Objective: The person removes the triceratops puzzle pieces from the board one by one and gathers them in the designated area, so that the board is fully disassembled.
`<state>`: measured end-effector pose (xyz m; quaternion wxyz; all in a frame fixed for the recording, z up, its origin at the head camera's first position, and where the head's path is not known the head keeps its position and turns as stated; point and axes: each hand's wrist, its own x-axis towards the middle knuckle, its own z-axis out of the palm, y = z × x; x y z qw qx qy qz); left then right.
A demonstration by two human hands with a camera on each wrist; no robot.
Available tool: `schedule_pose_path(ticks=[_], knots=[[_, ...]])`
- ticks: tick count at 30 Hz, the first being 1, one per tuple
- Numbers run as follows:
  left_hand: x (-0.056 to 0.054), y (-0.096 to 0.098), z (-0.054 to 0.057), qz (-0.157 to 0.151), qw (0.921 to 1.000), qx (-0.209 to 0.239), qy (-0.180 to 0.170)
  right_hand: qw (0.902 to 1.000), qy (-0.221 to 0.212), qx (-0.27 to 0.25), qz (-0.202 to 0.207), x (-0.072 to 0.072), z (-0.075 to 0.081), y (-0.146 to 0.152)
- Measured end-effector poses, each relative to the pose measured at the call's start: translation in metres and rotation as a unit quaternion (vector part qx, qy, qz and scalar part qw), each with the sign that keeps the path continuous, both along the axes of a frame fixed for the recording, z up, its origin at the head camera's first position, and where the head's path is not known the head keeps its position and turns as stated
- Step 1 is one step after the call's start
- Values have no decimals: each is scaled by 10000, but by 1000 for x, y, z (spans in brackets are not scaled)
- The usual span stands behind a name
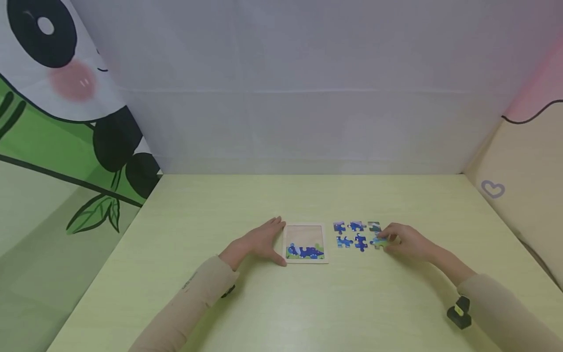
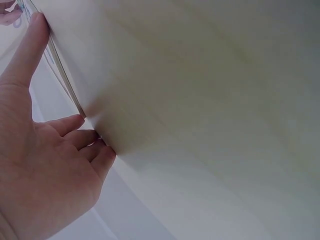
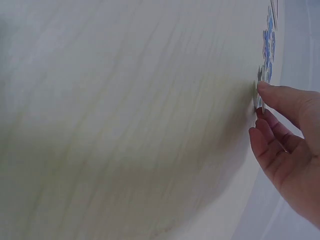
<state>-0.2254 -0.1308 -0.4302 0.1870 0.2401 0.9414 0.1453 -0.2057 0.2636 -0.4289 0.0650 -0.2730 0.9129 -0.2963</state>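
Observation:
A square wooden puzzle tray (image 1: pixel 326 244) lies on the table, with blue and green joined pieces (image 1: pixel 304 252) along the bottom of its recess. My left hand (image 1: pixel 264 239) rests at the tray's left side, thumb by the lower corner and fingertips by the upper one. In the left wrist view the spread fingers (image 2: pixel 30 50) touch the tray's edge. My right hand (image 1: pixel 406 240) pinches a green and blue puzzle piece (image 1: pixel 378 242) between thumb and fingers, low at the right end of the loose pieces. The right wrist view shows that piece (image 3: pixel 263 95) edge-on at the thumb tip.
Several loose blue puzzle pieces (image 1: pixel 356 226) lie in two rows between the tray and my right hand. The pale wooden table (image 1: pixel 264 303) meets a plain light backdrop (image 1: pixel 308 127) behind. Printed panels stand at the left and right sides.

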Motion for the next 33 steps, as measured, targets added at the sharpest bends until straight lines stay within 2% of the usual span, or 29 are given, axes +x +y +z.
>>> schedule_pose_path(ticks=[24, 29, 33], knots=[[1, 0, 4, 25, 9998, 107, -152, 9999, -38, 65, -102, -3, -2, 1], [0, 1, 3, 59, 9999, 49, -94, 9997, 61, -35, -217, -4, 3, -10], [0, 0, 2, 38, 10000, 36, -85, 9999, 23, -73, -127, -8, 3, -26]])
